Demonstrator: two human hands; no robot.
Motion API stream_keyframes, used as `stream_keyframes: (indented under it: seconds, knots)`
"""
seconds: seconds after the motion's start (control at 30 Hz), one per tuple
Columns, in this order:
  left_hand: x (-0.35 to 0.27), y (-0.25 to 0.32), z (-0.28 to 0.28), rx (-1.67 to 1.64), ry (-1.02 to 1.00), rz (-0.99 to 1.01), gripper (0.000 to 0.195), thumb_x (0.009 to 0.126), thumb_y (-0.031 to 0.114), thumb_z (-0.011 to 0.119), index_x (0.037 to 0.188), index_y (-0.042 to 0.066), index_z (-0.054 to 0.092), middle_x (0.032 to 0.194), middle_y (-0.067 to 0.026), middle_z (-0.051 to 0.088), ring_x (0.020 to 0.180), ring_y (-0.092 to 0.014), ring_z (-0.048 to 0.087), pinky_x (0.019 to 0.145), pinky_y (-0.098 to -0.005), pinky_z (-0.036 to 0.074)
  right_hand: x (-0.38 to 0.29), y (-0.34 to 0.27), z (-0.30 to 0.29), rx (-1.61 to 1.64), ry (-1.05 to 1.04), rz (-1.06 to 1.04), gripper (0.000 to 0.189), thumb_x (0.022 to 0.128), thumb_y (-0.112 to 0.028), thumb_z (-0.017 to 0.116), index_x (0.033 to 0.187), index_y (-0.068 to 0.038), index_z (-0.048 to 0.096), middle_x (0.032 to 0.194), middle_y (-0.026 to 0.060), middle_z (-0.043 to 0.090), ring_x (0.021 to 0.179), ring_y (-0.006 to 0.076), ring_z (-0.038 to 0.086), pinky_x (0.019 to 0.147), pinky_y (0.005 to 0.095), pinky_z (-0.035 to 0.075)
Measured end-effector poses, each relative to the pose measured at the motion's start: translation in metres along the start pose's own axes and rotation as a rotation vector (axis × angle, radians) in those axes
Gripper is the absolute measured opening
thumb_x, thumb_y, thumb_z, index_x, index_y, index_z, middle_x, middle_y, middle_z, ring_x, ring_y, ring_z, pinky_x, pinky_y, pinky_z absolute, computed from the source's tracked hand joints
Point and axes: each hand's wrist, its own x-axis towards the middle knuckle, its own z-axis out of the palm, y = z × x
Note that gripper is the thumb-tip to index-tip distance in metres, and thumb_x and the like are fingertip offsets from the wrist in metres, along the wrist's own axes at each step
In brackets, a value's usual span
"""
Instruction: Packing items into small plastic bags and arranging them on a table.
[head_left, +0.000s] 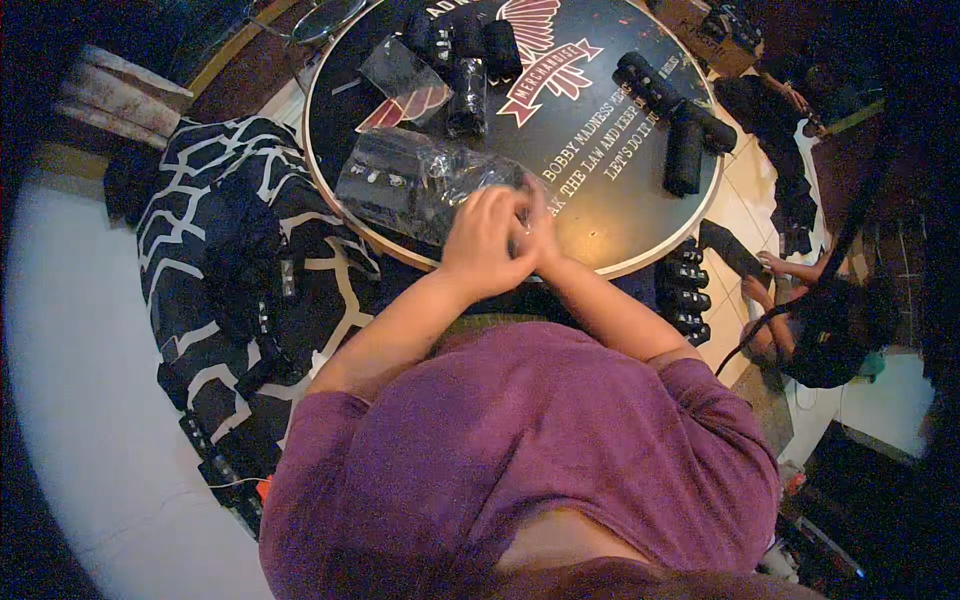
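Note:
My left hand (486, 244) and my right hand (541, 236) are pressed together over the near part of a round dark tabletop (585, 232). The fingers curl and partly overlap, blurred by motion. Between the palms a small dark patch shows; whether it is a held thing or the tabletop behind cannot be told. Just beyond the fingertips lies crumpled clear plastic wrapping (457, 176), close to or touching them. To the left of the hands, a flat dark pack in clear plastic (375, 187) rests near the table's rim.
Black rolled bundles (469, 90) sit at the table's far side, and more black rolls (682, 157) at its right edge. Similar rolls (686, 292) are stacked below right. Black-and-white patterned fabric (225, 225) with dark items spreads at left. Another person's arms (780, 285) appear at right.

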Motion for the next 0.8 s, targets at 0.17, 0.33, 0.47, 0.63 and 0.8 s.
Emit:
stream_keyframes:
  seconds: [0.17,0.33,0.47,0.63,0.8]
  knots:
    - [0.038,0.01,0.034,0.387,-0.225,-0.165,0.081,0.069,0.035,0.069,0.134,0.001,0.035,0.136,-0.0184,0.039,0.128,-0.039,0.033,0.105,-0.0545,0.026,0.002,-0.002,-0.004,-0.347,-0.177,-0.132,0.048,0.091,-0.028,0.049,0.133,-0.007,0.038,0.129,0.0153,0.046,0.118,0.031,0.045,0.098,0.0417,0.038]
    - [0.059,-0.017,0.058,0.56,-0.312,-0.314,0.058,0.078,0.034,0.059,0.126,0.005,0.047,0.133,-0.0143,0.045,0.126,-0.037,0.036,0.101,-0.057,0.029,0.01,-0.008,-0.009,-0.705,-0.34,-0.273,0.051,0.091,-0.027,0.048,0.135,-0.007,0.035,0.132,0.0171,0.042,0.127,0.0324,0.036,0.105,0.0432,0.031]
    - [0.055,-0.032,0.069,0.539,-0.295,-0.245,0.033,0.086,0.024,0.05,0.113,0.008,0.06,0.121,-0.0104,0.057,0.122,-0.032,0.044,0.1,-0.0535,0.031,0.018,0.009,-0.008,-0.692,-0.231,-0.432,0.058,0.085,-0.029,0.054,0.134,-0.004,0.036,0.126,0.0216,0.048,0.123,0.0377,0.04,0.103,0.0419,0.031]
    - [0.042,-0.031,0.078,0.3,-0.133,-0.148,0.028,0.087,0.018,0.047,0.108,0.009,0.063,0.115,-0.013,0.061,0.117,-0.032,0.05,0.103,-0.0501,0.03,0.037,0.004,0.018,-0.668,-0.262,-0.409,0.057,0.086,-0.028,0.055,0.134,-0.004,0.036,0.127,0.0217,0.047,0.123,0.0372,0.04,0.103,0.0418,0.032]
    - [0.046,-0.026,0.067,0.071,-0.033,-0.194,0.032,0.092,0.022,0.045,0.116,0.007,0.06,0.124,-0.0137,0.056,0.121,-0.034,0.047,0.106,-0.05,0.027,0.026,0.003,0.003,-0.644,-0.287,-0.382,0.057,0.086,-0.027,0.055,0.134,-0.004,0.036,0.127,0.0218,0.046,0.124,0.0366,0.04,0.103,0.0416,0.032]
